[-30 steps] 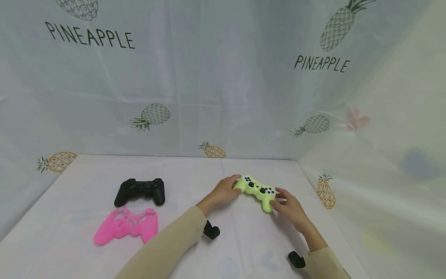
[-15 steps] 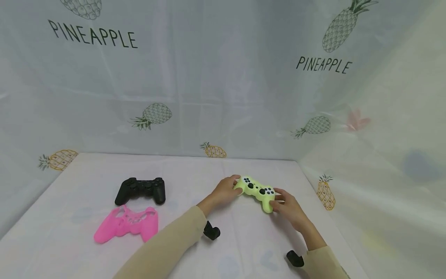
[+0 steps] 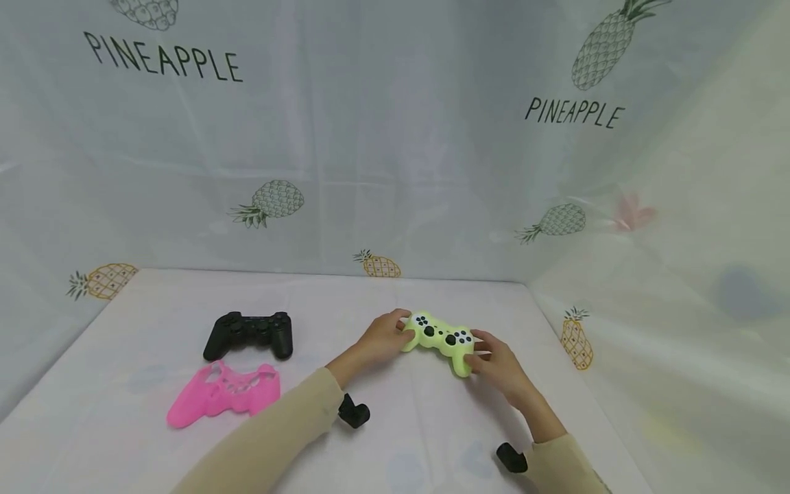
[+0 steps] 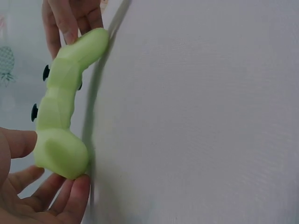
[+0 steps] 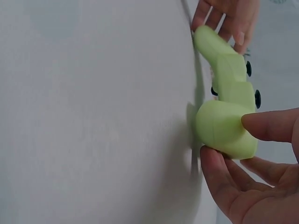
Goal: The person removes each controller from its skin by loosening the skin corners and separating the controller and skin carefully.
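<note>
A light green game controller (image 3: pixel 439 337) with black thumbsticks lies tilted between both hands, low over the white table. My left hand (image 3: pixel 378 339) pinches its left grip, thumb on the near side and fingers on the far side. At the other end, my right hand (image 3: pixel 501 368) holds the right grip between thumb and fingers. In the left wrist view the controller's smooth green grip (image 4: pixel 63 151) sits between thumb and fingertips. The right wrist view has the same hold on the opposite grip (image 5: pixel 224 128). Whether the controller touches the table is hard to tell.
Toward the left, a black game controller (image 3: pixel 248 335) lies on the table (image 3: pixel 432 446). Just in front of it is a pink silicone controller cover (image 3: pixel 223 392), partly behind my left sleeve (image 3: pixel 271 429). A pineapple-printed sheet (image 3: pixel 395 137) hangs behind and along the right side.
Both hands have shifted slightly left with the green controller between them, mostly in the last half second. The black controller and pink cover have stayed in place.
</note>
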`<act>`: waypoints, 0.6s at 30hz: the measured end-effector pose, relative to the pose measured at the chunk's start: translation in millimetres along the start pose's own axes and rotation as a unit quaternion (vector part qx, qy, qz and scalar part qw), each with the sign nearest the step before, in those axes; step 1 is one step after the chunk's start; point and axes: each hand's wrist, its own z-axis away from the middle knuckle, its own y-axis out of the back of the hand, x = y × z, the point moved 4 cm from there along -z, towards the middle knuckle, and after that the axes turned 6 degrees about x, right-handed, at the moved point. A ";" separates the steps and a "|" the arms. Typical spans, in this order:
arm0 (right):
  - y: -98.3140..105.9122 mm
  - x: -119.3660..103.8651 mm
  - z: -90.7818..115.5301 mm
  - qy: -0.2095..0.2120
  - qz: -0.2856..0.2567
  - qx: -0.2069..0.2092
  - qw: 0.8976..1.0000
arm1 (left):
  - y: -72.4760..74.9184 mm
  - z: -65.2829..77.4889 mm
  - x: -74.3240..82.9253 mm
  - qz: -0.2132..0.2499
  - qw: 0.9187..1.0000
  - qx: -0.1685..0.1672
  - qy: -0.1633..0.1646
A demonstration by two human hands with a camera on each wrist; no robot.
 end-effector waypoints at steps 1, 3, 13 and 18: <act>-2.4 -3.4 0.8 0.002 0.000 0.000 1.000 | 3.4 1.6 -1.6 0.003 1.000 0.002 0.003; -7.8 -9.3 1.9 0.005 -0.001 0.000 1.000 | 10.0 5.6 -5.8 0.007 1.000 0.007 0.009; -35.3 -39.7 4.2 0.038 -0.002 -0.002 0.999 | 49.7 35.1 -20.5 0.009 0.998 0.046 0.038; -48.9 -49.6 6.7 0.054 -0.001 -0.010 0.999 | 64.8 52.6 -27.1 0.010 0.997 0.058 0.046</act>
